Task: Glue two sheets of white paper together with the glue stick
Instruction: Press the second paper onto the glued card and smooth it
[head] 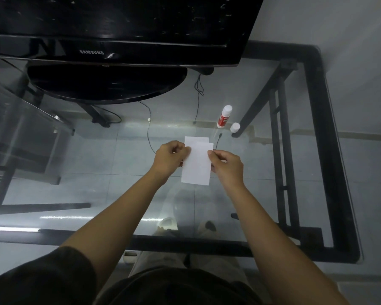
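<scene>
pinching: left hand (pixel 171 158) and right hand (pixel 227 165) grip two white sheets (pixel 197 166) at side edges (light, floppy; hold edges); glue stick (pixel 224 116) at 1 o'clock.

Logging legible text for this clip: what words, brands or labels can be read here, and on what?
"SAMSUNG": on the lower bezel of the black monitor, in pale letters.
Glue stick: red label with white lettering, too small and blurred to read.
White cap beside it: no text visible.
Two white paper sheets held by the left hand and right hand: blank on the sides shown.
</scene>
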`<state>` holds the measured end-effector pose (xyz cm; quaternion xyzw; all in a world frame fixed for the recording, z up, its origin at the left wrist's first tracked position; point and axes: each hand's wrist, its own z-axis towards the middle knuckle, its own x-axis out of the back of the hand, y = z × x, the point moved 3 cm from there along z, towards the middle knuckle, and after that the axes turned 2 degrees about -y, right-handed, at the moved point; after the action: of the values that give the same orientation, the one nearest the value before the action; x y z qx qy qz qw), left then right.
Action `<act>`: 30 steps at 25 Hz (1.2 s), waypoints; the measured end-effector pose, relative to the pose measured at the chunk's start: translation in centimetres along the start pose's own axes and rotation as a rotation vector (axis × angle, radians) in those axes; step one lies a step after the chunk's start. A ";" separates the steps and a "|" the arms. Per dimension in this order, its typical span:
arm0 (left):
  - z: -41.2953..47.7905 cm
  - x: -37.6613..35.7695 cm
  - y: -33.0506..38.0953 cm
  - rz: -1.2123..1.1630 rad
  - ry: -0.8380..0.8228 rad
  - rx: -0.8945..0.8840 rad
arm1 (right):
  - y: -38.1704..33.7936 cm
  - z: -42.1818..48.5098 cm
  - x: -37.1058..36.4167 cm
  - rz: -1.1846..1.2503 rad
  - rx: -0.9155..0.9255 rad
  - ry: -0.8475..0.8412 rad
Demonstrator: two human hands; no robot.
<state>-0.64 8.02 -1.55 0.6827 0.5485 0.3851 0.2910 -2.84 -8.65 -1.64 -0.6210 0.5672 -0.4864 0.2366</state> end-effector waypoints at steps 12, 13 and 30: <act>3.1 -0.4 0.1 0.269 0.220 -0.125 | -0.4 4.1 -1.3 -0.100 -0.014 0.076; 3.1 -0.4 0.1 0.292 0.220 -0.138 | -0.3 4.2 -1.4 -0.114 -0.010 0.080; 2.9 -1.1 0.4 0.339 0.288 -0.093 | -1.0 3.8 -2.0 -0.259 0.051 0.167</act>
<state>1.93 6.92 -3.01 0.6888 0.4433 0.5472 0.1719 1.22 -7.51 -3.03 -0.6403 0.4876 -0.5769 0.1396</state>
